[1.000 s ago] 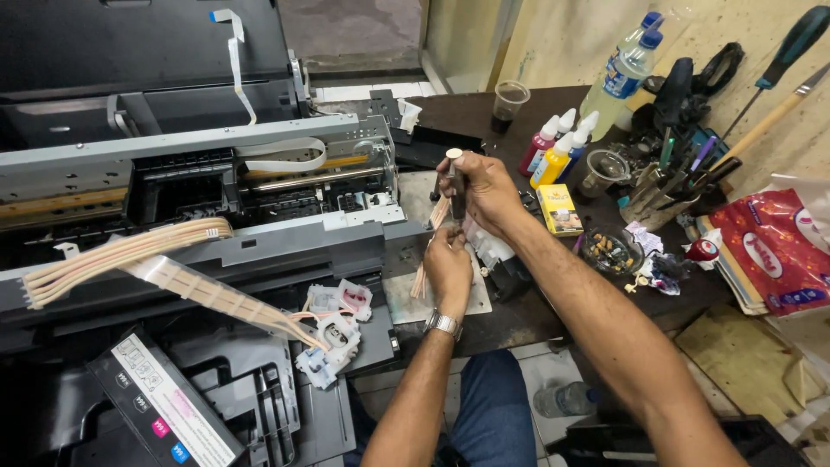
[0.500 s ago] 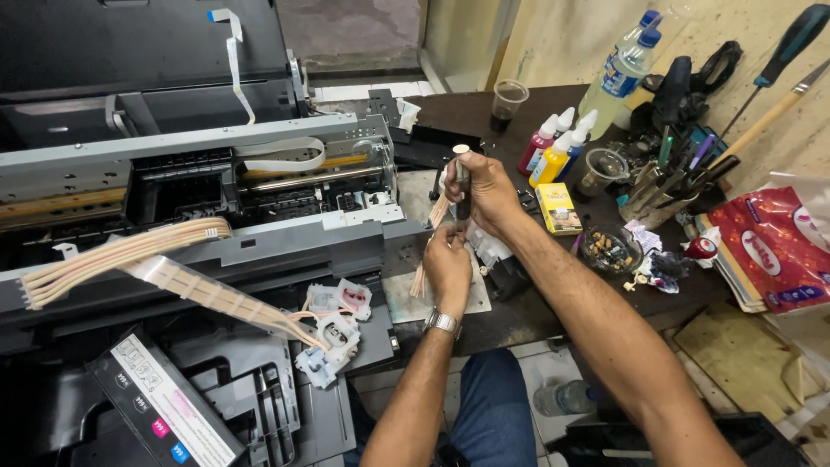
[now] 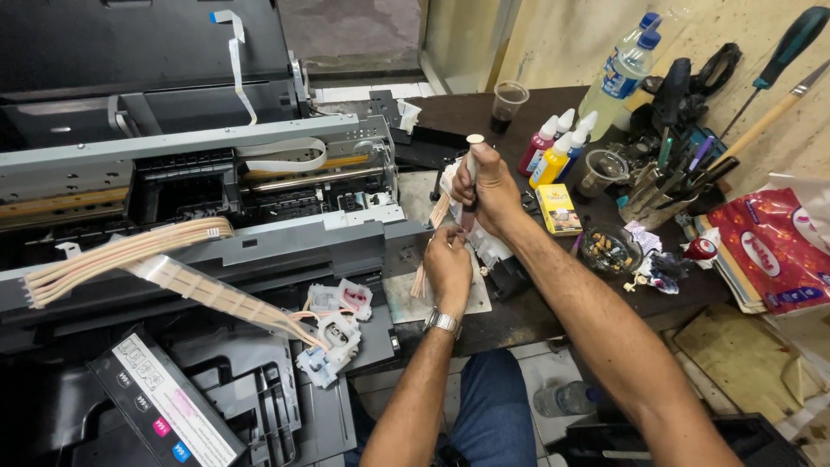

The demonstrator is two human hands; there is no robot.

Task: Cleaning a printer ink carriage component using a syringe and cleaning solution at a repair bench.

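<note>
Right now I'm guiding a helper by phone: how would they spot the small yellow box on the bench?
Start at the opened printer, then go right past the hands to the ink bottles. Just in front of them lies the small yellow box, flat on the dark bench, the only box there.

Passage to the left is blocked by the opened printer (image 3: 199, 190), its tube bundle (image 3: 130, 251) and dampers (image 3: 333, 324) spilling near. To the right, ink bottles (image 3: 553, 147), a yellow box (image 3: 559, 210), a small dish (image 3: 608, 251) and a tool holder (image 3: 666, 173) crowd the table (image 3: 553, 307). Bare tabletop is seen only at the far middle, beside a plastic cup (image 3: 507, 105), and along the near edge.
</note>
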